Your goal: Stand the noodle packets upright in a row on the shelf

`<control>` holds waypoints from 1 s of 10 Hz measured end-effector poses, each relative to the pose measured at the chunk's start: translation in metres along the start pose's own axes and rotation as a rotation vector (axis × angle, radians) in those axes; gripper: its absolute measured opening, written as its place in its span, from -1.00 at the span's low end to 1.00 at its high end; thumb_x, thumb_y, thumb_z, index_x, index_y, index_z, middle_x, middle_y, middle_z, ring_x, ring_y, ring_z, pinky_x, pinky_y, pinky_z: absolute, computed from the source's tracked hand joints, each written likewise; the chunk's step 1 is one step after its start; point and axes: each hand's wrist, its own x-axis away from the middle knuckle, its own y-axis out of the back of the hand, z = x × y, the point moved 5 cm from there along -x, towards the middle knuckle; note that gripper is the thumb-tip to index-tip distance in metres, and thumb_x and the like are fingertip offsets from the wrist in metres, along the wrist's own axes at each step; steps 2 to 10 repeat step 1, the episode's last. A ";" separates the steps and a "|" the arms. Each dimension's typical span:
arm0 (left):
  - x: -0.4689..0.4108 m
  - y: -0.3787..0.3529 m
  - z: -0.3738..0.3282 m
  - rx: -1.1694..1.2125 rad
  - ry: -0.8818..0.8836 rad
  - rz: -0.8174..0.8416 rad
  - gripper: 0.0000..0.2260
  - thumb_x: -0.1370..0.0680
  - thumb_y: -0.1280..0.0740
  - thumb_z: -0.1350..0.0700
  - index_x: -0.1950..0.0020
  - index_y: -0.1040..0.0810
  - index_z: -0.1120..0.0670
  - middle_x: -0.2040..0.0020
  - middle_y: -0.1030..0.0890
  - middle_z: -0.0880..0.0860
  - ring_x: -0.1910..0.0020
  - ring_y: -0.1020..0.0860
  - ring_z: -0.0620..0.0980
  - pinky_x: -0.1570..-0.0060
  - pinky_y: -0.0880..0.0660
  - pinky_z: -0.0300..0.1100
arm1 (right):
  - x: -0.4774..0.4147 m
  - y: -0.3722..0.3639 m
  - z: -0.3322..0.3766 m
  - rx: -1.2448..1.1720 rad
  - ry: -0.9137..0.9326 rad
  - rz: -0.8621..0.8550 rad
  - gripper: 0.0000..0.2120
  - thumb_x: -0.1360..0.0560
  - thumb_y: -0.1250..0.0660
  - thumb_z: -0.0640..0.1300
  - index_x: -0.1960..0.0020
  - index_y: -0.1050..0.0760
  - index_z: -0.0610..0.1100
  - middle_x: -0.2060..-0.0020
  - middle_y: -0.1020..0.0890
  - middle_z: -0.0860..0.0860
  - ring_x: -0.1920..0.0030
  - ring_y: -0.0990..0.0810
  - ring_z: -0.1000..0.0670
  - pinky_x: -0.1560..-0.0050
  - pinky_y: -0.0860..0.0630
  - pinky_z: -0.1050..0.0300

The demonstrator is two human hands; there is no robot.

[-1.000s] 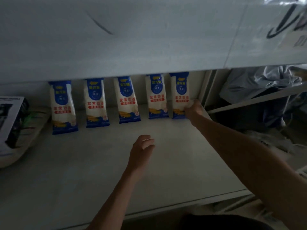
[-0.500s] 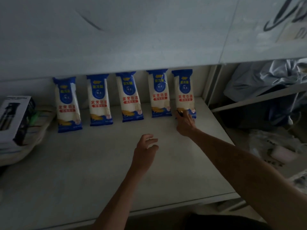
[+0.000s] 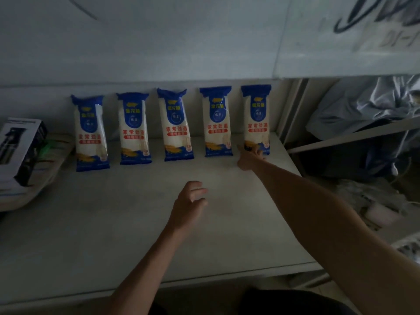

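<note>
1. Right hand (image 3: 248, 156) touches the bottom of the rightmost packet (image 3: 257, 120) — whether it grips, can't tell. Left hand (image 3: 189, 204) hovers loosely open, holding nothing.
2. Boxed item (image 3: 19, 151) sits at frame left, beside the row.
3. Five noodle packets (image 3: 175, 123) stand lengthwise upright against the back wall.
4. Shelf (image 3: 113, 223) front half is bare — edge near frame bottom.
</note>
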 end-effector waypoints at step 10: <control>0.001 -0.003 -0.002 -0.045 0.006 -0.009 -0.58 -0.49 -0.33 0.26 -0.33 -0.47 0.01 -0.24 -0.62 -0.06 -0.14 -0.56 -0.09 0.12 -0.44 -0.33 | 0.017 -0.005 0.003 -0.006 0.031 0.041 -0.28 -0.59 -0.18 -0.15 -0.60 0.11 0.17 -0.58 0.14 -0.25 -0.56 0.10 -0.33 -0.48 0.00 -0.34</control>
